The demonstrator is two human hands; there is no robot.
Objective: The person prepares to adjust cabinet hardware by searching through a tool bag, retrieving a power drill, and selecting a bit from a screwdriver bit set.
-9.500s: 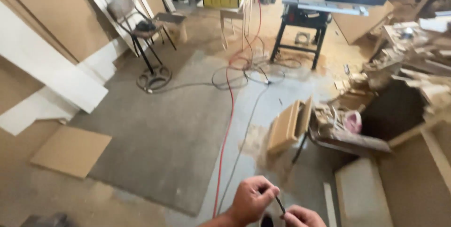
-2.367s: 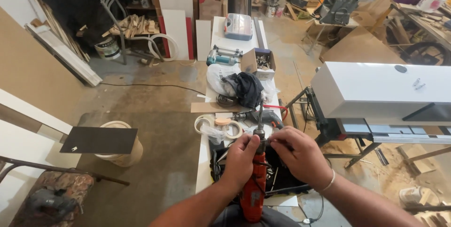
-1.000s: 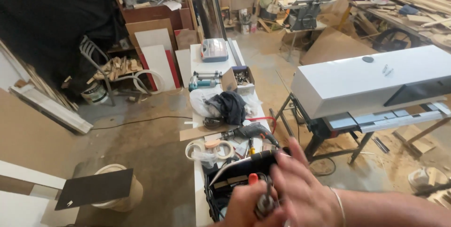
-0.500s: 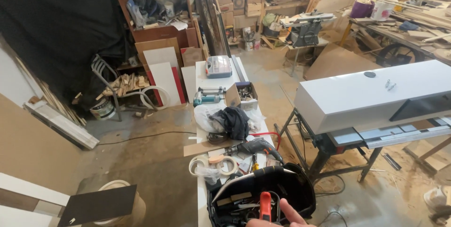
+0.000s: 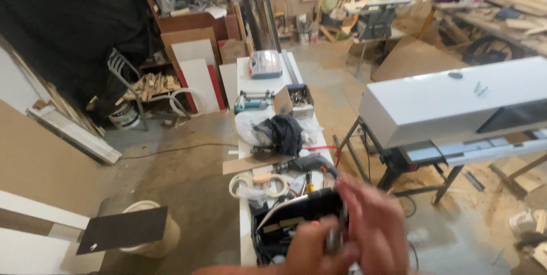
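Both my hands are at the bottom edge, blurred by motion. My left hand (image 5: 307,249) is closed around a dark grey cylindrical tool part (image 5: 333,239), apparently the front of a power tool. My right hand (image 5: 373,226) lies over that part from the right with its fingers stretched upward; its grip is too blurred to read. Just behind the hands an open black tool bag (image 5: 290,215) stands on the near end of a narrow white table (image 5: 250,84).
On the table lie a drill (image 5: 305,165), tape rolls (image 5: 256,184), a black cloth (image 5: 285,132), a teal tool (image 5: 250,103) and a clear organiser case (image 5: 265,63). A long white cabinet (image 5: 456,101) rests on a stand at right. A bucket under a dark board (image 5: 142,229) stands at left.
Half a second ago only fingertips showed at the bottom edge; now both hands have risen into view over the tool bag. The red tool body seen earlier is hidden.
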